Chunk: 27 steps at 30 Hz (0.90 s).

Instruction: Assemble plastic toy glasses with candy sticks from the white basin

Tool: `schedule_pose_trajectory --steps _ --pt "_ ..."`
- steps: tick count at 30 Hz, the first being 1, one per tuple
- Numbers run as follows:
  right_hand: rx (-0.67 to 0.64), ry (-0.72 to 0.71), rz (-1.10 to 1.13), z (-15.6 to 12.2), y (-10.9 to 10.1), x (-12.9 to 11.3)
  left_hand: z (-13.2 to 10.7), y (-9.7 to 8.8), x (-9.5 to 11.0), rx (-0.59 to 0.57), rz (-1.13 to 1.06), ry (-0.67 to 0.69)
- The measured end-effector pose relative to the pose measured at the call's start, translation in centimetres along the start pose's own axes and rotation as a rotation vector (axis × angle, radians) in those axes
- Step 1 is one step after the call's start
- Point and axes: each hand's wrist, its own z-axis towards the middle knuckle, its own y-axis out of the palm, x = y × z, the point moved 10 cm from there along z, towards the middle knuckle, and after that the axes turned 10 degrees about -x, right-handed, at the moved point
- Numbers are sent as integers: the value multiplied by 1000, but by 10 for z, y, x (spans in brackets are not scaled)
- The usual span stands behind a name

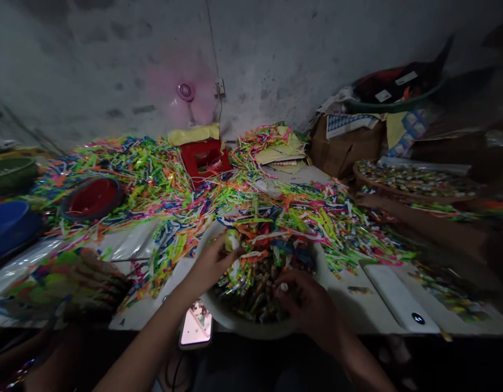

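Observation:
A white bowl (230, 318) full of small wrapped candies and coloured strips sits at the near table edge. My left hand (212, 261) rests on the bowl's left rim, its fingers pinched on a small green-yellow wrapped piece (231, 239). My right hand (306, 299) lies low inside the bowl's right side, fingers curled down into the candies; what they hold is hidden. A big heap of neon paper strips (161, 179) spreads over the table behind the bowl.
A lit phone (196, 326) lies below the bowl. A red bowl (91, 198), blue basin (8, 223), red stool (204, 158) and cardboard box (345, 147) stand behind. Another person's hand (96, 283) works at left, another arm (418, 220) at right. A white device (400, 299) lies right.

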Motion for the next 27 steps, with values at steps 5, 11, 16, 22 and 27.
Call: schedule_pose_trajectory --steps 5,11,16,22,27 --pt "-42 93 279 7 21 -1 -30 51 -31 162 -854 -294" --pt "-18 185 178 13 32 5 -50 78 -35 350 -1182 -320" --pt "-95 154 211 18 23 3 -69 60 -47 383 -1028 -387" --pt "18 110 273 22 -2 -10 -60 51 -17 -60 -406 -234" --pt "49 3 380 26 -1 -20 -41 65 -5 -177 -414 -142"
